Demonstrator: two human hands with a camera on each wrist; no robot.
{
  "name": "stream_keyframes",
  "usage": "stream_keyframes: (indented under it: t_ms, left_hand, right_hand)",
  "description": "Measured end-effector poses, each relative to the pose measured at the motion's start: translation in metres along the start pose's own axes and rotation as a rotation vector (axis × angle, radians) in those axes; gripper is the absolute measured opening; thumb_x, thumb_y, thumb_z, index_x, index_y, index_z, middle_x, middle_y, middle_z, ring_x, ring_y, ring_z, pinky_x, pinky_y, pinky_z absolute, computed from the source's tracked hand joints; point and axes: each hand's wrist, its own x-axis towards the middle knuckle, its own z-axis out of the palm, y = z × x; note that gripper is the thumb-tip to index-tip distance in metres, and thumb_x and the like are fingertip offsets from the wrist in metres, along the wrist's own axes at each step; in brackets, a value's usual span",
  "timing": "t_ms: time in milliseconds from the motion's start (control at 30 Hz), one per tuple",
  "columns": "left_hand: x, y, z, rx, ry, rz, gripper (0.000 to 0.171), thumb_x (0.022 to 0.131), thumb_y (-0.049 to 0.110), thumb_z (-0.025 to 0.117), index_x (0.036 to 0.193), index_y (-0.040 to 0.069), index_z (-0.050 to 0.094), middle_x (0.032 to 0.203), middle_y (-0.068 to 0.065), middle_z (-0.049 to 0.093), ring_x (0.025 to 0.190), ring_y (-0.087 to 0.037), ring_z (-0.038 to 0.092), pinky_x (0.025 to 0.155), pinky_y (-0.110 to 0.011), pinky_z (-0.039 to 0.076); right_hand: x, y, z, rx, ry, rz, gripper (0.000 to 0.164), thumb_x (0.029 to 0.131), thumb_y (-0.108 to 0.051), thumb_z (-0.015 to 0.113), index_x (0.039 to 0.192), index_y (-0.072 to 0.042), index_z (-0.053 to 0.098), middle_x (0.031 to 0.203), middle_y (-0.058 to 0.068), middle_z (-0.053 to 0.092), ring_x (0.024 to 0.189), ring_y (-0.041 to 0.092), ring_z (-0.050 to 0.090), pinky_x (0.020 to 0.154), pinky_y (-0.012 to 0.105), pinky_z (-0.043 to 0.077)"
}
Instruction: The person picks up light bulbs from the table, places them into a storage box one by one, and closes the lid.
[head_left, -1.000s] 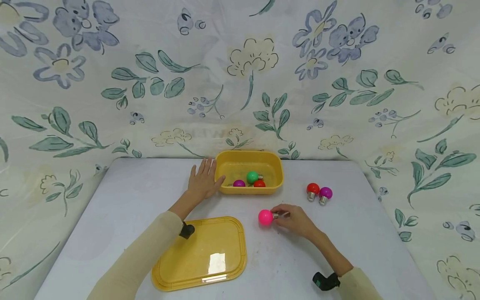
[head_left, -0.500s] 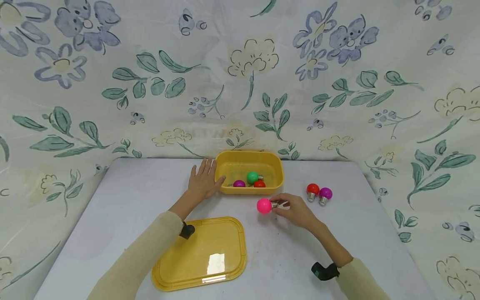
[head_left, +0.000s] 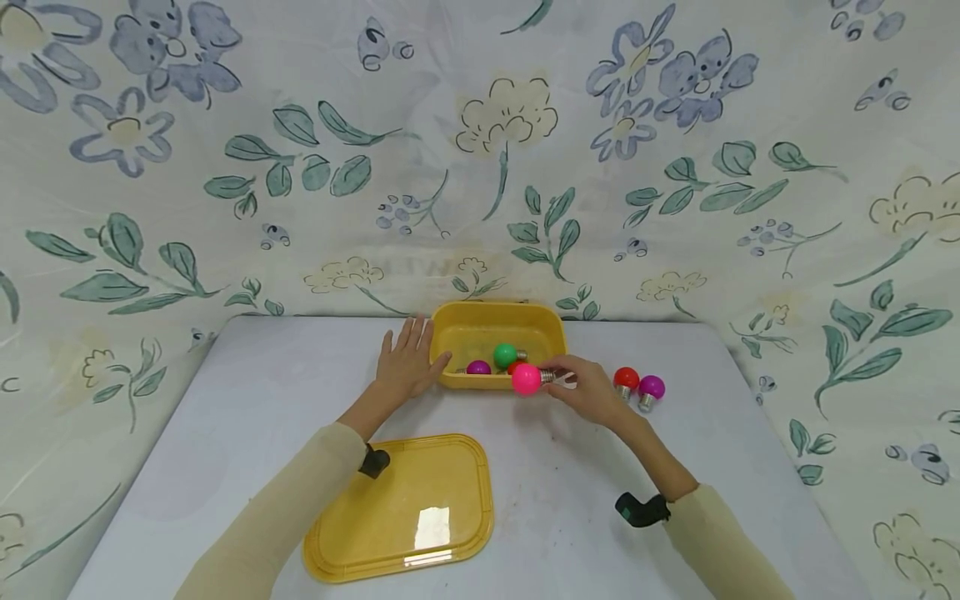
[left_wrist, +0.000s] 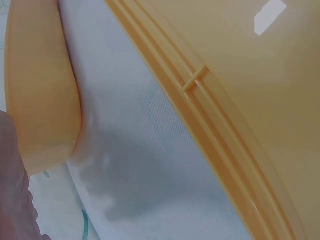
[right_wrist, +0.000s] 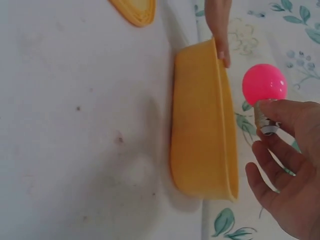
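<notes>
A pink light bulb (head_left: 527,379) is pinched at its metal base by my right hand (head_left: 588,390), in front of the near right rim of the yellow bin (head_left: 465,382). The right wrist view shows the pink bulb (right_wrist: 264,82) between thumb and fingertips, clear of the bin wall (right_wrist: 200,120). My left hand (head_left: 405,362) lies with straight fingers along the bin's left end, thumb at the rim. Inside the bin are a green bulb (head_left: 505,355), a purple bulb (head_left: 477,367) and a red bulb (head_left: 514,367), partly hidden behind the pink one.
Right of the bin, a red bulb (head_left: 626,378) and a purple bulb (head_left: 652,387) lie side by side on the white table (head_left: 555,517). A flat yellow lid (head_left: 397,508) lies at front left, partly under the left forearm. Floral cloth (head_left: 420,225) hangs behind the table.
My right hand has carried the pink bulb away from me, from the table's middle to the bin's near rim. The left hand has stayed put.
</notes>
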Motion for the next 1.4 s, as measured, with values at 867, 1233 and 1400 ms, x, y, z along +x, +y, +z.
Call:
stream_keyframes:
  t_ms: [867,1233,1400]
  left_hand:
    - [-0.002,-0.002,0.0,-0.036,0.014,0.021,0.076,0.106,0.049,0.031,0.158,-0.002,0.011,0.165,-0.02,0.007,0.151,-0.034,0.002,0.118,-0.057,-0.001]
    - [0.001,-0.002,0.002,-0.008,0.006,0.012,0.077,0.106,0.051,0.03,0.159,-0.001,0.009,0.165,-0.019,0.006,0.151,-0.034,0.001,0.117,-0.057,0.001]
    - [0.001,-0.002,0.002,0.003,-0.005,0.003,0.077,0.106,0.052,0.028,0.159,0.0,0.008,0.165,-0.018,0.005,0.151,-0.033,0.001,0.118,-0.057,0.001]
  right_hand:
    - [0.069,0.018,-0.002,-0.024,0.015,0.146,0.03,0.096,-0.011,0.068,0.125,-0.003,0.065,0.118,0.013,0.066,0.11,0.03,0.06,0.094,0.039,0.052]
    - [0.085,0.028,0.003,-0.057,-0.008,0.166,0.029,0.098,-0.011,0.065,0.126,-0.002,0.064,0.117,0.014,0.065,0.11,0.031,0.058,0.097,0.041,0.05]
    - [0.091,0.033,0.004,-0.042,-0.004,0.161,0.029,0.098,-0.009,0.065,0.126,0.0,0.064,0.118,0.016,0.064,0.111,0.033,0.058,0.098,0.042,0.049]
